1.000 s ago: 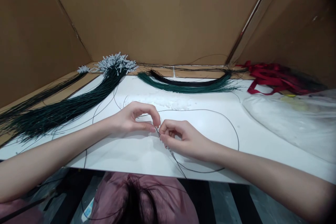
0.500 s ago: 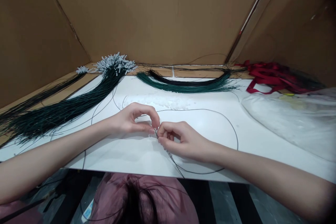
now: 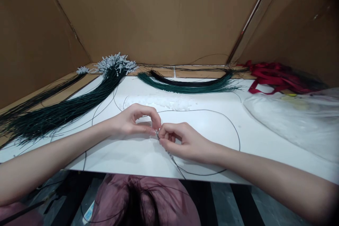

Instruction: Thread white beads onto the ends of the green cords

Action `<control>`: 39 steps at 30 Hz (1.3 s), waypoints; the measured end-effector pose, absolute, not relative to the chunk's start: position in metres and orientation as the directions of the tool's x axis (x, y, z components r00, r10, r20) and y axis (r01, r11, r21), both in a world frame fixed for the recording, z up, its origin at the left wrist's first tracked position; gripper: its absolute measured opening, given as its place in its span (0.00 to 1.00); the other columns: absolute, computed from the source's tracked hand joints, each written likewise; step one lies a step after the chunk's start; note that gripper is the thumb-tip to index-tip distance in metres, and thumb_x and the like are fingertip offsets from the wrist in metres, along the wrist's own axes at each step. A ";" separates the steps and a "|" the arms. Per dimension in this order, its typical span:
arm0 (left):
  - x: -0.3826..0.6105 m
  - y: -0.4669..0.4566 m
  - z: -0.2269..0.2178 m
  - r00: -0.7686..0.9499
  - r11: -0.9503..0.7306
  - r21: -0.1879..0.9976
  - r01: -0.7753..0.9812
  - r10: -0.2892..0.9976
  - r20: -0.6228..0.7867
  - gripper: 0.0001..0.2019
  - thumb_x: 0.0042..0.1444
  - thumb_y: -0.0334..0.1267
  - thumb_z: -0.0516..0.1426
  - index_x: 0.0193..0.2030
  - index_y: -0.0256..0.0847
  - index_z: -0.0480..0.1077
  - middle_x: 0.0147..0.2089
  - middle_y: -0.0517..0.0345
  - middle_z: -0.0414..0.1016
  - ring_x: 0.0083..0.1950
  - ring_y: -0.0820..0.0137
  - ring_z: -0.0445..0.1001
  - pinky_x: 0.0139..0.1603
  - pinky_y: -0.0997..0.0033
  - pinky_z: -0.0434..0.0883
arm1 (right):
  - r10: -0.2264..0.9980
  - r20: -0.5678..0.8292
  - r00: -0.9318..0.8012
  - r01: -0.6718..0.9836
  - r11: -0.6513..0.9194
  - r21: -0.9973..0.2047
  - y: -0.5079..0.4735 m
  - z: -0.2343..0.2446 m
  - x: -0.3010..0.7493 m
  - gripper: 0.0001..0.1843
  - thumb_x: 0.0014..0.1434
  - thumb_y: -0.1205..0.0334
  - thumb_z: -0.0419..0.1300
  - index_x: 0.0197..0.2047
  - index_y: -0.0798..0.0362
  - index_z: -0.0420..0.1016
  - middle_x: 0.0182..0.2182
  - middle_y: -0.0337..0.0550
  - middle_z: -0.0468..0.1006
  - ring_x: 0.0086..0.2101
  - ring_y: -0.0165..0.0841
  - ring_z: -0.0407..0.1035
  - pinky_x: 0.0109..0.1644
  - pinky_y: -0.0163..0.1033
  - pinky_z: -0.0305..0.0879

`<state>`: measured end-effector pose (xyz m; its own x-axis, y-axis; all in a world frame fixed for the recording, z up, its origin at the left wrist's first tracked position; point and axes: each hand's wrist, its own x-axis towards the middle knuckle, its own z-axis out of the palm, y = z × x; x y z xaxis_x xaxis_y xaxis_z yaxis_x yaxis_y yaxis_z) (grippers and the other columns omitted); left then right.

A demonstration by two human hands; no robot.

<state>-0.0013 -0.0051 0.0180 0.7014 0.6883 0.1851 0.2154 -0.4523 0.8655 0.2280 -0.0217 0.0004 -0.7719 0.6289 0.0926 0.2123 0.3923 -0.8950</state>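
Note:
My left hand point(image 3: 140, 120) pinches the upper end of a thin dark wire point(image 3: 174, 162), its thumb and forefinger meeting at a tiny pale bead or tip too small to make out fully. Right beside it, my right hand point(image 3: 182, 139) is closed on the same wire just below, fingers curled. From under the right hand the strands run down to the table's front edge, with small pale beads along them. One long length loops out to the right over the white table point(image 3: 212, 130) and back behind my hands. Loose white beads point(image 3: 172, 103) lie scattered just beyond my hands.
At left lies a thick bundle of dark green wires point(image 3: 79, 102) tipped with white beads point(image 3: 116, 64). Cut green and black wires point(image 3: 185, 86) rest at the back. Red ribbon point(image 3: 275, 76) and a clear plastic bag point(image 3: 296, 120) sit at right. Cardboard walls point(image 3: 159, 17) enclose the table.

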 end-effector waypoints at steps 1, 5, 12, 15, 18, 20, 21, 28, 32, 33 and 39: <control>-0.001 -0.005 0.018 0.704 -0.457 0.863 0.215 0.685 0.188 0.05 0.55 0.32 0.65 0.38 0.35 0.75 0.37 0.53 0.78 0.39 0.71 0.76 0.44 0.72 0.73 | 0.628 0.093 -0.773 0.213 0.395 -0.894 -0.022 0.000 0.228 0.03 0.58 0.69 0.56 0.32 0.55 0.67 0.26 0.34 0.66 0.27 0.25 0.59 0.32 0.31 0.58; -0.001 -0.004 0.018 0.711 -0.468 0.857 0.214 0.677 0.192 0.05 0.56 0.32 0.65 0.38 0.35 0.75 0.37 0.52 0.79 0.39 0.70 0.76 0.44 0.71 0.73 | 0.621 0.092 -0.778 0.220 0.407 -0.887 -0.022 0.001 0.228 0.03 0.58 0.69 0.55 0.32 0.54 0.67 0.26 0.34 0.66 0.27 0.26 0.59 0.33 0.32 0.58; 0.000 -0.005 0.017 0.703 -0.455 0.863 0.218 0.687 0.184 0.06 0.56 0.33 0.65 0.38 0.34 0.75 0.37 0.51 0.79 0.39 0.69 0.77 0.44 0.70 0.75 | 0.618 0.094 -0.780 0.228 0.421 -0.878 -0.022 0.002 0.228 0.04 0.58 0.69 0.56 0.32 0.54 0.66 0.26 0.35 0.66 0.27 0.26 0.60 0.33 0.31 0.58; 0.000 -0.006 0.017 0.705 -0.444 0.868 0.222 0.688 0.171 0.06 0.56 0.33 0.65 0.38 0.34 0.75 0.37 0.51 0.78 0.40 0.69 0.77 0.45 0.71 0.74 | 0.609 0.096 -0.788 0.229 0.433 -0.872 -0.022 0.001 0.228 0.03 0.59 0.68 0.55 0.32 0.54 0.66 0.26 0.35 0.67 0.27 0.26 0.61 0.33 0.32 0.59; 0.000 -0.006 0.017 0.703 -0.431 0.873 0.229 0.693 0.158 0.05 0.56 0.33 0.65 0.37 0.34 0.75 0.37 0.52 0.78 0.40 0.70 0.77 0.45 0.72 0.74 | 0.593 0.121 -0.796 0.222 0.471 -0.853 -0.022 0.000 0.229 0.03 0.59 0.68 0.55 0.33 0.54 0.67 0.26 0.35 0.68 0.27 0.26 0.62 0.34 0.32 0.60; 0.000 -0.006 0.016 0.711 -0.435 0.871 0.229 0.686 0.156 0.05 0.57 0.33 0.65 0.37 0.34 0.75 0.37 0.52 0.78 0.39 0.70 0.77 0.44 0.72 0.74 | 0.588 0.135 -0.798 0.221 0.494 -0.841 -0.022 0.000 0.229 0.03 0.58 0.68 0.56 0.32 0.54 0.67 0.26 0.35 0.68 0.28 0.26 0.63 0.34 0.32 0.60; 0.000 -0.005 0.016 0.716 -0.441 0.868 0.227 0.680 0.158 0.05 0.57 0.32 0.65 0.37 0.34 0.75 0.37 0.52 0.78 0.40 0.70 0.77 0.44 0.72 0.74 | 0.585 0.138 -0.799 0.221 0.499 -0.838 -0.022 0.000 0.229 0.03 0.58 0.68 0.56 0.32 0.54 0.67 0.26 0.35 0.68 0.28 0.26 0.63 0.34 0.32 0.61; 0.000 -0.005 0.016 0.719 -0.434 0.874 0.219 0.677 0.156 0.04 0.56 0.32 0.65 0.37 0.34 0.75 0.37 0.53 0.78 0.39 0.71 0.77 0.45 0.73 0.74 | 0.579 0.132 -0.805 0.230 0.508 -0.830 -0.022 0.000 0.229 0.03 0.59 0.68 0.56 0.32 0.54 0.67 0.26 0.35 0.69 0.28 0.27 0.64 0.35 0.32 0.61; 0.001 -0.006 0.016 0.726 -0.435 0.872 0.225 0.672 0.149 0.04 0.56 0.33 0.65 0.37 0.34 0.75 0.36 0.53 0.79 0.39 0.70 0.77 0.44 0.73 0.75 | 0.577 0.136 -0.805 0.231 0.517 -0.824 -0.022 0.000 0.229 0.03 0.59 0.68 0.56 0.32 0.54 0.67 0.26 0.36 0.69 0.27 0.27 0.64 0.34 0.32 0.61; 0.001 -0.006 0.016 0.726 -0.438 0.870 0.226 0.672 0.150 0.05 0.56 0.33 0.65 0.37 0.34 0.75 0.36 0.52 0.79 0.39 0.70 0.77 0.44 0.72 0.75 | 0.578 0.138 -0.805 0.230 0.517 -0.824 -0.022 0.000 0.229 0.03 0.59 0.68 0.56 0.32 0.54 0.67 0.26 0.36 0.69 0.27 0.27 0.64 0.34 0.32 0.61; 0.001 -0.006 0.016 0.727 -0.445 0.866 0.230 0.670 0.151 0.05 0.56 0.33 0.65 0.36 0.34 0.75 0.36 0.52 0.79 0.39 0.70 0.77 0.44 0.71 0.75 | 0.577 0.129 -0.807 0.228 0.505 -0.833 -0.022 0.001 0.229 0.03 0.59 0.68 0.56 0.32 0.53 0.67 0.25 0.36 0.70 0.28 0.27 0.65 0.35 0.32 0.61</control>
